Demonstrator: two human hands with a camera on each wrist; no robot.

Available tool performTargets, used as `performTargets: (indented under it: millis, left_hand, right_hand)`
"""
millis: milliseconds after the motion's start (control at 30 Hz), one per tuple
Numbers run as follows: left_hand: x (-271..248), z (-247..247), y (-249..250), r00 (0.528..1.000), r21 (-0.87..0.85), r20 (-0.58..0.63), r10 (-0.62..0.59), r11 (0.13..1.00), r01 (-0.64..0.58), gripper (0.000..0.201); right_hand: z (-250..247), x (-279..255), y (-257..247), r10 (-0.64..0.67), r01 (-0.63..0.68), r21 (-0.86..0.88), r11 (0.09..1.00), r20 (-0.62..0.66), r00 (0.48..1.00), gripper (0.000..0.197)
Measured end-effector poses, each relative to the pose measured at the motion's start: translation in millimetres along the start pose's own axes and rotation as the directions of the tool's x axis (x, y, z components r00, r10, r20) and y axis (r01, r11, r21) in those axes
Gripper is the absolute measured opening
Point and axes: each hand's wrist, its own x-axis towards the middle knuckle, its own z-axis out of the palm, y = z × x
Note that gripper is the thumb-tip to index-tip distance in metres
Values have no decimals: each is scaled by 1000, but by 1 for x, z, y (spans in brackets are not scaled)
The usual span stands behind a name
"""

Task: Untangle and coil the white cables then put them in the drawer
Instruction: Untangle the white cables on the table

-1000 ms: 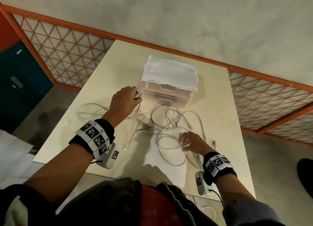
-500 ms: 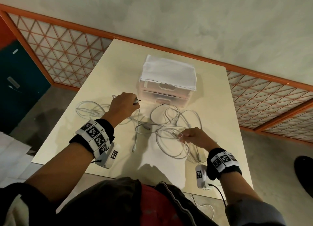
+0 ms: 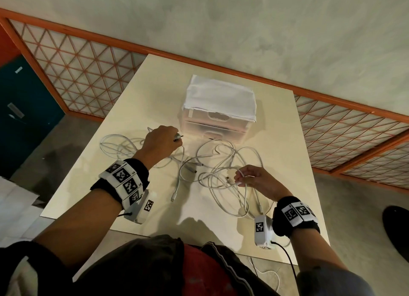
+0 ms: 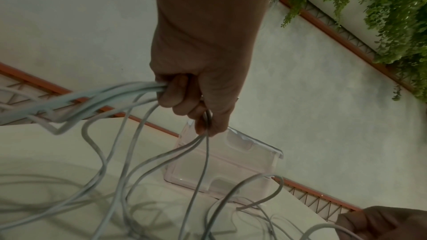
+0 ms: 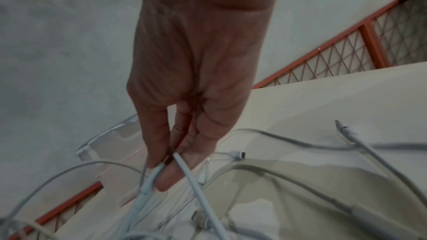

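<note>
White cables (image 3: 221, 169) lie tangled on the cream table (image 3: 283, 154) in front of a clear drawer unit (image 3: 215, 124) covered by a white cloth. My left hand (image 3: 162, 141) grips a bunch of cable strands (image 4: 129, 90) just left of the unit, a plug end poking out by its thumb. My right hand (image 3: 254, 178) hovers over the tangle at centre right and pinches a cable (image 5: 184, 169) between thumb and fingertips. Both drawers look closed.
Loose cable loops (image 3: 115, 145) trail off to the left of my left hand. A connector end (image 3: 173, 198) hangs near the table's middle. An orange lattice railing (image 3: 77, 74) runs behind the table. A dark shoe (image 3: 396, 227) is on the floor at right.
My right hand has lifted from the table and moved up and right, raising a cable loop. My left hand has stayed near the drawer unit, still gripping its strands.
</note>
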Motion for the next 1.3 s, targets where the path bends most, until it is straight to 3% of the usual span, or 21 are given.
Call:
performTargets:
  millis: [133, 233, 333, 467, 533, 633, 700, 800, 867, 967, 1067, 1133, 1233, 1300]
  left_hand:
    - [1, -2, 0, 1000, -14, 8, -13, 1000, 13, 29]
    - [2, -3, 0, 1000, -21, 10, -12, 1000, 12, 33]
    - [2, -4, 0, 1000, -19, 4, -6, 1000, 6, 30]
    - [2, -5, 0, 1000, -24, -3, -9, 1000, 9, 25]
    - [3, -5, -1, 1000, -35, 3, -6, 999, 6, 27]
    - [5, -7, -2, 999, -62, 40, -9, 998, 11, 30]
    - [7, -7, -2, 997, -95, 69, -26, 995, 32, 36]
    - [11, -9, -5, 995, -153, 93, -42, 987, 56, 36]
    - [13, -12, -7, 994, -174, 111, 4, 985, 16, 32]
    - [12, -22, -7, 995, -254, 62, 83, 965, -64, 55]
    - [8, -34, -4, 985, -317, -107, 136, 934, -163, 56]
    - [6, -44, 0, 984, -445, -163, 70, 885, -136, 53]
    - [3, -57, 8, 999, -681, -42, -19, 732, -15, 53]
    - [0, -63, 9, 994, -813, 84, 72, 582, 27, 53]
  right_hand:
    - [0, -1, -3, -10, 12, 78, 997, -23, 1000, 25]
    - [3, -2, -3, -39, 40, -122, 992, 8, 999, 14]
    - [13, 3, -1, 23, -30, -298, 954, -26, 999, 16]
    - [18, 12, -1, 30, -90, -568, 818, -114, 993, 13]
    - [17, 13, -5, -72, -19, -601, 799, -127, 989, 8]
    - [9, 15, -15, -280, 120, -717, 687, -109, 954, 9]
    - [7, 16, -35, -360, 191, -672, 716, -120, 925, 7]
    - [12, 8, -81, -339, 285, -286, 915, -157, 928, 10]
    - [18, 5, -106, -347, 339, -78, 938, -137, 928, 16]
    - [30, 3, -136, -364, 373, 166, 913, -81, 928, 26]
    - [47, 9, -156, -381, 381, 66, 922, -11, 924, 23]
    - [59, 15, -166, -377, 379, -51, 924, 44, 925, 27]
    - [76, 25, -175, -374, 384, -134, 913, 96, 923, 27]
    - [85, 27, -179, -397, 414, -158, 897, 126, 909, 30]
